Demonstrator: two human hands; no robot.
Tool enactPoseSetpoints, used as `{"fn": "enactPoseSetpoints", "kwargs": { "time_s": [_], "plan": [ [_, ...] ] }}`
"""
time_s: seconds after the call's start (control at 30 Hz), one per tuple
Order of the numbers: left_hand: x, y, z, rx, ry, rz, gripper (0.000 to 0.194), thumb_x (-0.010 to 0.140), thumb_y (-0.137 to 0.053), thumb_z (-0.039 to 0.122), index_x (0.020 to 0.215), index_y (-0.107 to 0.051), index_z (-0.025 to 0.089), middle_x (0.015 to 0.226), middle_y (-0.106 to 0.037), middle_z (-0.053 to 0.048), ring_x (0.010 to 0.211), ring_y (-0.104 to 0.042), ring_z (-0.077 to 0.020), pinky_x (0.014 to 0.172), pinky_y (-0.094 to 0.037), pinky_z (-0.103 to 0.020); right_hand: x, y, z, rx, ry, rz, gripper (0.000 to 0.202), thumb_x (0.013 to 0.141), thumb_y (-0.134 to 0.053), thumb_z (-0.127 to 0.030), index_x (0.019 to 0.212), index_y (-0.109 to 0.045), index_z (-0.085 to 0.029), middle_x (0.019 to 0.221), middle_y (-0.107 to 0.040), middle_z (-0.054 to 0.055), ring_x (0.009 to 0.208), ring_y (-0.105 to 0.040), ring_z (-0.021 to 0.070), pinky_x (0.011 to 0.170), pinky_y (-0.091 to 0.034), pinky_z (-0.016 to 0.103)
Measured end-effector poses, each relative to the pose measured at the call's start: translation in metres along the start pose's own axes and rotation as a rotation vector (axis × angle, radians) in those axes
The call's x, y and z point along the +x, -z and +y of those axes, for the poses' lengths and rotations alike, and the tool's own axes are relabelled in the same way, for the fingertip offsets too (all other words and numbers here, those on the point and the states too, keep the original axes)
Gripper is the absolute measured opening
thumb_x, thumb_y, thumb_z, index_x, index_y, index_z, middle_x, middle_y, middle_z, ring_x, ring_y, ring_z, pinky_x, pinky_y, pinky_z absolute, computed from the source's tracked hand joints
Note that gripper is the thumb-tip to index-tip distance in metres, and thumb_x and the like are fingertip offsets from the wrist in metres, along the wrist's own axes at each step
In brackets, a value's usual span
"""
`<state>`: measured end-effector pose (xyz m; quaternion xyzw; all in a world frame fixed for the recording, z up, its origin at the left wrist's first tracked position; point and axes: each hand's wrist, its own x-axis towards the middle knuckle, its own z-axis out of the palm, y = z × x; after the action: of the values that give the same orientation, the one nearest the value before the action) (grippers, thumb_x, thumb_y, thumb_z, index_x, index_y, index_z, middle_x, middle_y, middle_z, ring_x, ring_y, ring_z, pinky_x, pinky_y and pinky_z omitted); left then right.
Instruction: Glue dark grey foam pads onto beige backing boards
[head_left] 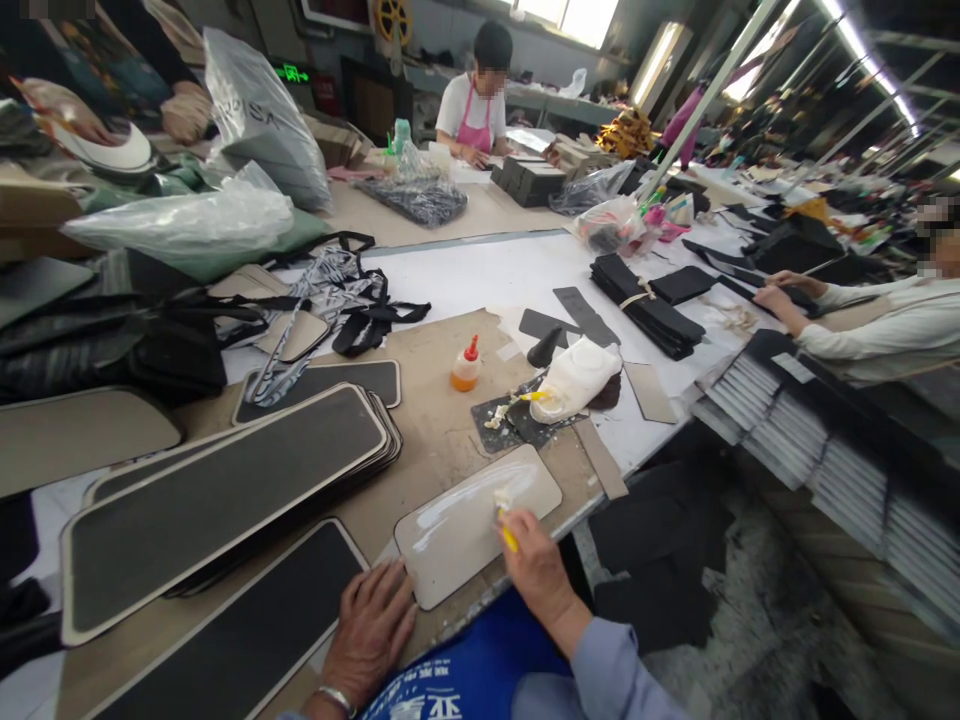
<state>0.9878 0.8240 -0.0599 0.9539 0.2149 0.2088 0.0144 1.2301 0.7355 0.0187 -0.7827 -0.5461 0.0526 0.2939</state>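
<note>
A beige rounded panel (457, 560) lies in front of me with wet white streaks of glue across its upper part. My right hand (534, 560) is closed round a yellow-handled brush (508, 532), whose bristle end touches the panel. My left hand (377, 618) rests flat at the panel's left end, fingers spread and holding nothing. Beyond the panel, a white container (576, 378) lies tilted, with a second yellow tool at its mouth over a glue-spotted dark board (491, 425). A small bottle (466, 368) of orange liquid with a red tip stands behind.
Dark panels with pale borders are stacked (225, 510) at left, and another dark panel (247, 630) lies nearer. Straps (382, 310) and plastic bags (195, 220) are behind. Black folded pieces (645, 305) lie at right. Other people work around the table (487, 265).
</note>
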Motion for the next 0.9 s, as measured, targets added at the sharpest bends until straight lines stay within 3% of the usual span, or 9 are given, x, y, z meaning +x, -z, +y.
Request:
{"fn": "enactPoseSetpoints", "kwargs": {
  "time_s": [0.07, 0.13, 0.3, 0.4, 0.57, 0.63, 0.7, 0.8, 0.9],
  "plan": [
    [0.0, 0.001, 0.0, -0.011, 0.007, -0.005, 0.032, 0.079, -0.053, 0.029, 0.11, -0.057, 0.024, 0.11, -0.061, -0.005, 0.103, -0.05, -0.022, 0.09, -0.03, -0.037, -0.011, -0.006, -0.027, 0.106, 0.043, -0.091, 0.017, 0.087, -0.043, -0.021, 0.096, -0.058, -0.024, 0.085, -0.06, 0.005, 0.082, -0.059, 0.0174, 0.075, -0.053, 0.032],
    [0.002, 0.003, 0.002, -0.031, 0.021, -0.011, 0.031, 0.079, -0.052, 0.028, 0.109, -0.057, 0.023, 0.111, -0.061, -0.006, 0.104, -0.05, -0.0219, 0.09, -0.03, -0.037, -0.013, -0.003, -0.038, 0.172, 0.059, -0.103, 0.017, 0.087, -0.044, -0.02, 0.098, -0.057, -0.023, 0.087, -0.06, 0.005, 0.083, -0.059, 0.0165, 0.076, -0.054, 0.03],
    [0.006, 0.009, 0.009, -0.119, 0.125, 0.026, 0.024, 0.084, -0.045, 0.029, 0.102, -0.06, 0.022, 0.109, -0.062, -0.006, 0.103, -0.05, -0.022, 0.09, -0.03, -0.038, 0.006, 0.019, 0.003, 0.021, 0.014, 0.099, 0.017, 0.087, -0.045, -0.024, 0.098, -0.058, -0.02, 0.092, -0.061, 0.008, 0.091, -0.059, 0.02, 0.082, -0.052, 0.039],
    [0.007, 0.009, 0.012, -0.141, 0.161, 0.044, 0.025, 0.086, -0.041, 0.029, 0.1, -0.06, 0.022, 0.108, -0.063, -0.005, 0.104, -0.049, -0.0223, 0.091, -0.03, -0.039, 0.007, 0.012, 0.014, -0.04, 0.003, 0.096, 0.019, 0.087, -0.045, -0.026, 0.098, -0.058, -0.018, 0.094, -0.061, 0.01, 0.092, -0.059, 0.0218, 0.084, -0.051, 0.042],
    [0.003, 0.007, 0.013, -0.159, 0.163, 0.072, 0.025, 0.086, -0.042, 0.027, 0.103, -0.059, 0.02, 0.107, -0.063, -0.006, 0.102, -0.05, -0.0229, 0.091, -0.031, -0.04, -0.021, -0.017, -0.044, 0.184, 0.072, -0.101, 0.019, 0.086, -0.045, -0.022, 0.1, -0.059, -0.021, 0.093, -0.062, 0.007, 0.09, -0.059, 0.0182, 0.082, -0.052, 0.033],
    [0.002, 0.006, 0.013, -0.185, 0.174, 0.077, 0.026, 0.086, -0.042, 0.028, 0.104, -0.058, 0.019, 0.106, -0.064, -0.006, 0.101, -0.051, -0.0231, 0.091, -0.031, -0.04, -0.029, -0.021, -0.066, 0.288, 0.046, -0.142, 0.017, 0.086, -0.046, -0.021, 0.098, -0.059, -0.021, 0.092, -0.062, 0.005, 0.089, -0.059, 0.0163, 0.082, -0.051, 0.03],
    [0.001, 0.005, 0.014, -0.205, 0.185, 0.064, 0.027, 0.087, -0.041, 0.029, 0.105, -0.058, 0.019, 0.106, -0.064, -0.006, 0.103, -0.05, -0.0232, 0.091, -0.031, -0.04, -0.033, -0.02, -0.072, 0.337, -0.025, -0.14, 0.015, 0.086, -0.047, -0.021, 0.093, -0.06, -0.022, 0.088, -0.062, 0.004, 0.086, -0.059, 0.015, 0.079, -0.05, 0.028],
    [-0.002, 0.003, 0.014, -0.223, 0.204, 0.045, 0.026, 0.087, -0.041, 0.03, 0.104, -0.058, 0.018, 0.108, -0.063, -0.005, 0.104, -0.05, -0.0233, 0.092, -0.03, -0.041, -0.034, -0.012, -0.053, 0.285, -0.111, -0.065, 0.015, 0.086, -0.046, -0.025, 0.089, -0.06, -0.02, 0.084, -0.062, 0.004, 0.081, -0.059, 0.015, 0.075, -0.05, 0.028],
    [-0.004, 0.001, 0.015, -0.238, 0.223, 0.053, 0.025, 0.085, -0.044, 0.031, 0.103, -0.058, 0.019, 0.108, -0.063, -0.005, 0.104, -0.051, -0.0234, 0.093, -0.03, -0.042, -0.034, 0.0, -0.014, 0.119, -0.13, 0.087, 0.018, 0.086, -0.046, -0.029, 0.088, -0.06, -0.018, 0.084, -0.063, 0.006, 0.081, -0.059, 0.0173, 0.076, -0.049, 0.032]
  ]
}}
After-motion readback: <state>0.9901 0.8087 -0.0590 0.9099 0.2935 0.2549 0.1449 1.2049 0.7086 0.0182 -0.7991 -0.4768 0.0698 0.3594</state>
